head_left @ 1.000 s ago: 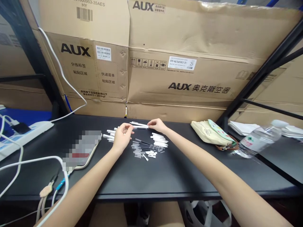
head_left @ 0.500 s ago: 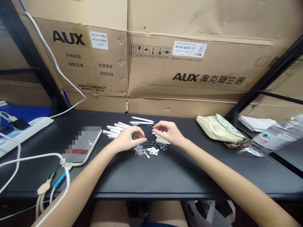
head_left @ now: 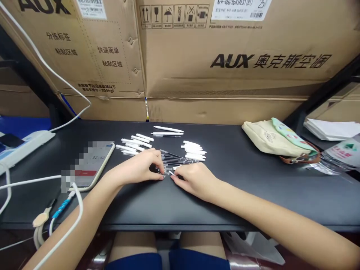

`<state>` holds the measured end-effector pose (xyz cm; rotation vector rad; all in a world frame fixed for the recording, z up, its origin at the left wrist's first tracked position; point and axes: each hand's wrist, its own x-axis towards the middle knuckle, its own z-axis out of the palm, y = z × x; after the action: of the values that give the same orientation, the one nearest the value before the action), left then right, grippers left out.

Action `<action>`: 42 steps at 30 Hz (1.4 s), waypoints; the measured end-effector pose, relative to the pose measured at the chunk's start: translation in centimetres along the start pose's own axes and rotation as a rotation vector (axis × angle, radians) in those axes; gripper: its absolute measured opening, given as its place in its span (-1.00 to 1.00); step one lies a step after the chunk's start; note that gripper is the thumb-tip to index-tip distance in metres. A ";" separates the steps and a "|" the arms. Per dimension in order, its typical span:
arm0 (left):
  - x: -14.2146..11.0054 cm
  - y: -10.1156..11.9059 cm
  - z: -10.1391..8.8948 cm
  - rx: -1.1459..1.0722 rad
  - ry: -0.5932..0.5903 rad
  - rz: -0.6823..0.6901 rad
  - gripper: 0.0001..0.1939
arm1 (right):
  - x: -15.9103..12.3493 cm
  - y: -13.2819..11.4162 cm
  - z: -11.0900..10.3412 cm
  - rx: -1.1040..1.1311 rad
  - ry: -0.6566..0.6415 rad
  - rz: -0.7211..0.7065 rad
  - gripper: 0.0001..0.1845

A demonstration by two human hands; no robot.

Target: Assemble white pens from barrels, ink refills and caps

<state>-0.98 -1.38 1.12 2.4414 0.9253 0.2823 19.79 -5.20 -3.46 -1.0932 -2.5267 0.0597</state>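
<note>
Left hand [head_left: 137, 167]: fingers pressed together, tips at the clear pen barrels [head_left: 176, 160]; right hand [head_left: 194, 181]: fingers bunched just beside them, any pinch hidden; barrels lie on the black table [head_left: 225, 204]; white pen parts [head_left: 194, 151] beyond; phone [head_left: 92, 165] to the left.

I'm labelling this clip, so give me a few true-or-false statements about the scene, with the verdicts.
1. The left hand and right hand are both at the thin clear pen parts. True.
2. The right hand grips the plastic water bottle. False: the bottle is at the far right, away from both hands.
3. The phone lies on the black table, left of the left hand. True.
4. The canvas bag sits beside the power strip. False: the bag is on the right, the strip at far left.
5. White pen pieces lie in groups beyond the hands. True.
</note>
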 end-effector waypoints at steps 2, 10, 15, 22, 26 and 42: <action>0.0 0.1 0.0 0.012 -0.024 -0.001 -0.95 | -0.1 0.0 -0.3 0.026 0.028 0.015 -0.71; 0.2 1.1 -0.3 -0.322 0.103 -0.023 -0.82 | 0.5 1.6 -1.9 0.608 0.280 0.279 -0.76; 1.1 1.5 0.6 -0.726 0.194 -0.169 -0.79 | 1.1 2.0 -2.4 1.164 0.245 0.446 -0.66; 1.8 1.4 1.8 -0.950 0.217 -0.261 -0.78 | 1.3 2.4 -2.4 1.314 0.283 0.473 -0.74; 1.8 1.4 2.0 -0.967 0.191 -0.282 -0.74 | 1.3 2.6 -2.2 1.315 0.279 0.460 -0.74; 1.8 1.5 2.2 -0.974 0.073 -0.271 -0.69 | 0.9 2.9 -3.0 1.098 0.068 0.267 -0.81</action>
<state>1.96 -2.01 0.10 1.4104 0.8541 0.5648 22.34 -2.93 -0.93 -0.8716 -1.7611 1.2644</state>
